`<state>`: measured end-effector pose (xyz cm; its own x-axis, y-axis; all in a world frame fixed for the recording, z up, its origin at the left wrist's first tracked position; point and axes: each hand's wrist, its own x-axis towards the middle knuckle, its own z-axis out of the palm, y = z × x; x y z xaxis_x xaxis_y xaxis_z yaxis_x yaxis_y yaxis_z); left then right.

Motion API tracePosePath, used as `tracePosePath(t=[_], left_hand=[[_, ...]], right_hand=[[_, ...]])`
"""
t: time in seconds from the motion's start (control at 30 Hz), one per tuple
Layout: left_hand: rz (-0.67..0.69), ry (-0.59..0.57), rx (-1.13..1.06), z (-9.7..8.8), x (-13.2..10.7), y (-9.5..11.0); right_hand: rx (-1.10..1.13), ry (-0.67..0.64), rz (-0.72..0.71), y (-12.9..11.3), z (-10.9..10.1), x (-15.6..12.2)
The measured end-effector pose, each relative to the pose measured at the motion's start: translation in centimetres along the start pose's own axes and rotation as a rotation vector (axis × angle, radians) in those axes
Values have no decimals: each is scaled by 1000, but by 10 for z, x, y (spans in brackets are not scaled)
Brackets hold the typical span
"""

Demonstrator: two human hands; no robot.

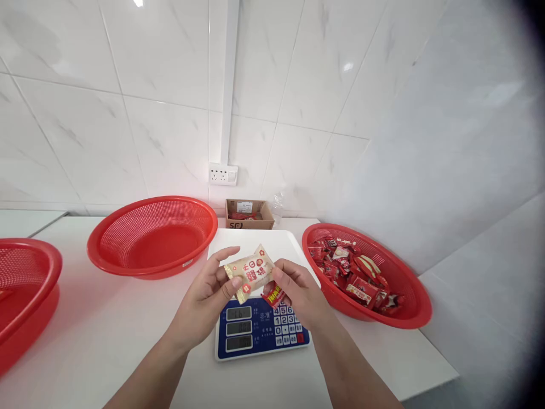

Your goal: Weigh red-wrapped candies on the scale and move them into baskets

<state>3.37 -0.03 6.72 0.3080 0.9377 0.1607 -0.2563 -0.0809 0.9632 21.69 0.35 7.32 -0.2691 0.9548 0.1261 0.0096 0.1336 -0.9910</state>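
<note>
Both hands meet above a digital scale (pixel 260 335) with a white pan and blue keypad face. My left hand (pixel 205 301) and my right hand (pixel 298 295) both pinch a cream snack packet (pixel 251 271) with red print. A small red packet (pixel 273 296) is also tucked under my right hand's fingers. To the right stands a red mesh basket (pixel 409 307) holding several red and cream packets.
An empty red mesh basket (pixel 153 236) sits at the back left, another red basket (pixel 25 284) at the far left edge. A small cardboard box (pixel 249 215) and a clear plastic wrapper (pixel 279 207) stand by the tiled wall, under a socket (pixel 222 174). The table edge drops off on the right.
</note>
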Motion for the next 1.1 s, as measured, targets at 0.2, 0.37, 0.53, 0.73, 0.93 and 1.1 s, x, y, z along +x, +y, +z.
tracePosePath(t=[0.2,0.37,0.53,0.73,0.93,1.1], left_hand=[[-21,-114,-61,1,-10,10],[-61,-169,127,-3,-8,9],[-26,-62,3,2,-4,8],[57,79,-163,12,-6,7],[23,-45,-111,8,-11,5],[-4,-57,-113,1,-11,7]], right_hand=[[33,24,-44,-15,-1,-11],[-146,-98,24,-19,-7,-12],[-180,-67,-5,-15,-6,-12],[-238,-137,-50,-12,0,-17],[-192,-88,-22,-15,2,-23],[15,-142,28,-19,0,-26]])
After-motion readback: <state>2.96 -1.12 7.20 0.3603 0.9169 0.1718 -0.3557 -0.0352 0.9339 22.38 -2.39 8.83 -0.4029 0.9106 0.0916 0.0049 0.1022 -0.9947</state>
